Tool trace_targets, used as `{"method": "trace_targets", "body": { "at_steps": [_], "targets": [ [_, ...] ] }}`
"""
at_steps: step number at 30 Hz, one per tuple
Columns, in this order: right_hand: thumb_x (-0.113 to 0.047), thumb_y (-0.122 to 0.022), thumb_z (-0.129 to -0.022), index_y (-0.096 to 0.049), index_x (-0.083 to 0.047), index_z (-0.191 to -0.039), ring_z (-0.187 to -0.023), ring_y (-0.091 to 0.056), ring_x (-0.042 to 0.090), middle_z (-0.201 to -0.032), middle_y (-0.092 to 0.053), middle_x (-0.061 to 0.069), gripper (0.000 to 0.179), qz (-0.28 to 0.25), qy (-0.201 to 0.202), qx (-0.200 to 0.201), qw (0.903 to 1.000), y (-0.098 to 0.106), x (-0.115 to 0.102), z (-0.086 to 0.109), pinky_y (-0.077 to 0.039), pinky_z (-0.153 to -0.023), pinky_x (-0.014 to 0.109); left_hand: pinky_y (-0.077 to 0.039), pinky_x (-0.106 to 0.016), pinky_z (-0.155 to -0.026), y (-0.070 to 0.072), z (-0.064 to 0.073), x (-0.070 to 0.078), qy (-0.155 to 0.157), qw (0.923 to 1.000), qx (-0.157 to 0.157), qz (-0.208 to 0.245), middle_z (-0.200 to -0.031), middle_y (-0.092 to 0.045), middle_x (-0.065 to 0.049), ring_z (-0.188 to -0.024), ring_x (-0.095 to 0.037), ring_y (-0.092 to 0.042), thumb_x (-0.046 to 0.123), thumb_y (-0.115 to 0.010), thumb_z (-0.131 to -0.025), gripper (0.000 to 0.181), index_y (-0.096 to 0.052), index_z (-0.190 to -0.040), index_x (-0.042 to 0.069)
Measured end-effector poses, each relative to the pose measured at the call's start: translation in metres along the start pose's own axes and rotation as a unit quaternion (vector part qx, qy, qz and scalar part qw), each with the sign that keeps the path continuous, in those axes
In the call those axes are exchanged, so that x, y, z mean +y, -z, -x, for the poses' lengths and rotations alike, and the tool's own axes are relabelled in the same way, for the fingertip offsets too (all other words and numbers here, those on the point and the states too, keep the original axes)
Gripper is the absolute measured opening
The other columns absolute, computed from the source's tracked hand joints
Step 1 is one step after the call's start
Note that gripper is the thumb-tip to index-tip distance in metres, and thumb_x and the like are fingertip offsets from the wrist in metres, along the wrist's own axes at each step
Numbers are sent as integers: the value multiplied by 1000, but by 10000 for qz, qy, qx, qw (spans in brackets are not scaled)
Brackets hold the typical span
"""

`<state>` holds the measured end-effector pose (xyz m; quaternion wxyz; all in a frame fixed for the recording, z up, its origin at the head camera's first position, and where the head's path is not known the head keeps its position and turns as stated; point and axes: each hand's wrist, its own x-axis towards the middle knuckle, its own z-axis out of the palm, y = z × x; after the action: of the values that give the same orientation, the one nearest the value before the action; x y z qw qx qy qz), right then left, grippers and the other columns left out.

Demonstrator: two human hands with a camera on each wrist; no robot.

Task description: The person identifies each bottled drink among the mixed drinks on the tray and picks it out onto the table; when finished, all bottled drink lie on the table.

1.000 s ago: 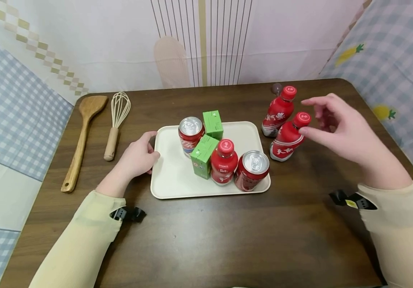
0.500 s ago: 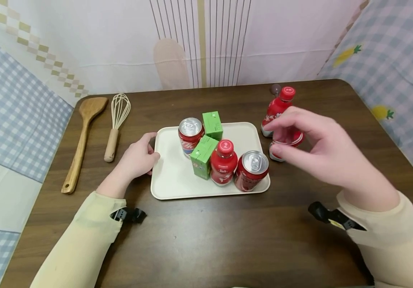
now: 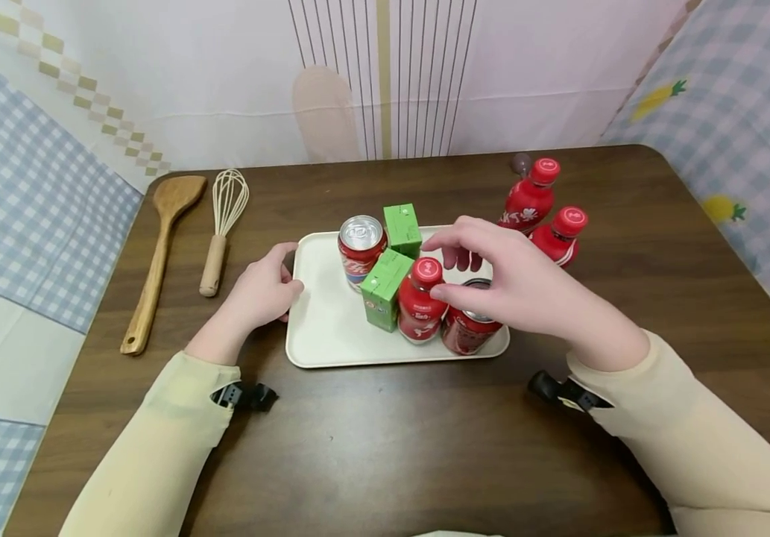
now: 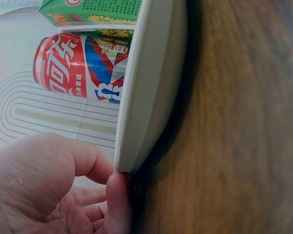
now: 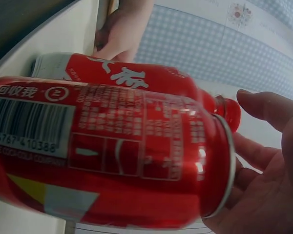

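Note:
In the head view my left hand holds the left rim of a cream tray, with thumb and finger at the edge in the left wrist view. My right hand hovers over the tray's right side, fingers spread around the top of a red bottle. Its thumb tip is right by the cap. Beneath this hand stands a red cola can, partly hidden. Also on the tray are another cola can and two green drink cartons, one in front and one behind.
Two more red bottles, a rear one and a front one, stand right of the tray, partly behind my right hand. A wooden spatula and a whisk lie at the left. Patterned cloth hangs behind the table.
My right hand has moved left from beside the two bottles on the table to above the red bottle on the tray. My left hand stays at the tray's edge.

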<state>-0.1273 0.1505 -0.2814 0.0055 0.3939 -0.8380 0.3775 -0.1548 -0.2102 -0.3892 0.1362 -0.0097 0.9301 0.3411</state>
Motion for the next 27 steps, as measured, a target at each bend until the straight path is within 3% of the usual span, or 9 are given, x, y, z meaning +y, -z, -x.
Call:
{"method": "trace_targets", "body": {
  "at_steps": [8,20,27],
  "targets": [
    [-14,-81,-88,-70,-17,-122,-92,-59,13,-110,-66,-7,36,-188,-365,-314,9987,-7,8,-2,-57,-74,33,-59,-35,-54,0,-1,1,-29,10000,4,-47,-99,-60,-17,-56,-23,-67,13,-50,-94,71,-29,-161,11],
    [-15,-80,-90,-72,-19,-113,-92,-57,10,-101,-65,-6,25,-80,-374,-213,9990,-15,8,-4,-54,-75,34,-59,-35,-54,0,1,1,-63,10000,47,-51,-98,-60,-17,-56,-22,-67,12,-49,-93,71,-30,-161,10],
    [-16,-83,-87,-69,-18,-107,-86,-60,15,-96,-65,-8,24,-72,-371,-156,9992,-17,9,-5,-55,-74,34,-58,-35,-54,0,1,2,-44,10000,39,-54,-99,-60,-17,-56,-22,-67,12,-50,-93,71,-29,-161,10]
  ]
}}
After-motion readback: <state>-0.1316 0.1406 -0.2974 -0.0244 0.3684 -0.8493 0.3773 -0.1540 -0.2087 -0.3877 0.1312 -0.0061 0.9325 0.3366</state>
